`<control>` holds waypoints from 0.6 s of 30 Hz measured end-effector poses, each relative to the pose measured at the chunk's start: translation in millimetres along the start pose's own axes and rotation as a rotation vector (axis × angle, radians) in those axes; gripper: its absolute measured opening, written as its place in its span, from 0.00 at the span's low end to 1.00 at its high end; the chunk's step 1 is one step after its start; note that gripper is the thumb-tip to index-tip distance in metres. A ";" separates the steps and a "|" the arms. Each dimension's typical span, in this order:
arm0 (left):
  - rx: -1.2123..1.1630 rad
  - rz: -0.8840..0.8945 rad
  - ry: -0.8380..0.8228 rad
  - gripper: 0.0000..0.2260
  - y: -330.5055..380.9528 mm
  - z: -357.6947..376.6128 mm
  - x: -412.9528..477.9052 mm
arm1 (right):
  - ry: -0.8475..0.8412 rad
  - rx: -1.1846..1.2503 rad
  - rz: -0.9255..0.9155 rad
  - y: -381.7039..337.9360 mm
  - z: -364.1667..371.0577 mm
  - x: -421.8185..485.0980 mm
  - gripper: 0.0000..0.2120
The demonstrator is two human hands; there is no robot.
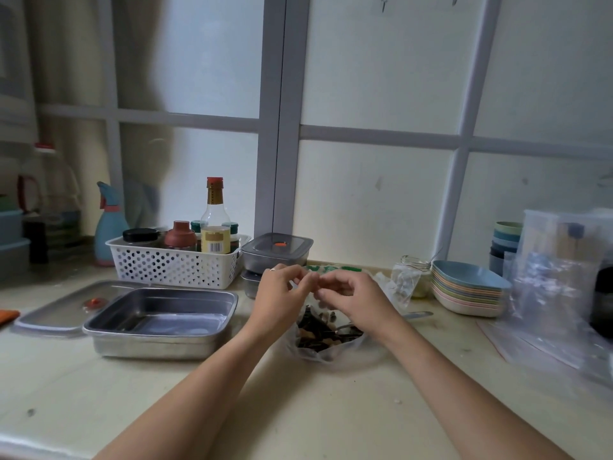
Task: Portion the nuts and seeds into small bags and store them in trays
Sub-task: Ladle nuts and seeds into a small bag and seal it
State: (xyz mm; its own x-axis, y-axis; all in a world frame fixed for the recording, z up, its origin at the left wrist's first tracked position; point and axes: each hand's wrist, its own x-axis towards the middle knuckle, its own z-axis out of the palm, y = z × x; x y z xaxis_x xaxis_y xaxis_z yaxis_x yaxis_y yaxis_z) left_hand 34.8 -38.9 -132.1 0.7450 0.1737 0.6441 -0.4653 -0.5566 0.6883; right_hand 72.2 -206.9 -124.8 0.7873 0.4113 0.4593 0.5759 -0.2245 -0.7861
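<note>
fingertips (306,279) of both hands meet at the top edge of the small bag (326,341), curled in and pinching the clear plastic. left hand (282,295) grips one side of the mouth, right hand (353,298) the other, thumbs and forefingers nearly touching. the bag hangs below them, its bottom resting on the counter (315,410), packed with dark nuts and seeds. at nine o'clock from the bag sits the steel tray (149,345), uncovered, its lid (49,315) lying just beyond, also at nine. at eleven, a white basket (172,268) of bottles. at twelve, stacked grey-lidded boxes (277,249). at two, a glass jar (414,265) and stacked plates (467,293). at three, loose clear bags (557,310).
</note>
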 end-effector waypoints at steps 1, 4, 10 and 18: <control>0.037 0.018 -0.014 0.14 -1.3 1.1 0.5 | 0.008 0.008 0.018 0.5 -0.9 -0.2 0.08; 0.156 0.037 -0.042 0.10 -4.9 4.4 0.6 | 0.065 0.038 0.080 1.1 -3.9 0.3 0.09; 0.225 0.041 -0.048 0.11 -8.1 7.3 0.5 | 0.147 -0.205 -0.009 1.2 -7.6 -2.2 0.03; 0.210 0.083 -0.034 0.10 -10.7 4.7 1.1 | 0.043 -0.297 -0.074 0.9 -1.3 -3.2 0.06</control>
State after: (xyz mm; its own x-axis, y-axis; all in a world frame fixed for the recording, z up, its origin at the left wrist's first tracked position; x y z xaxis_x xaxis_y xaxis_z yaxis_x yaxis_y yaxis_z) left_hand 42.9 -36.6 -140.3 0.7259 0.0947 0.6812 -0.4181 -0.7256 0.5465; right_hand 70.4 -209.6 -126.4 0.7460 0.3994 0.5329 0.6660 -0.4462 -0.5978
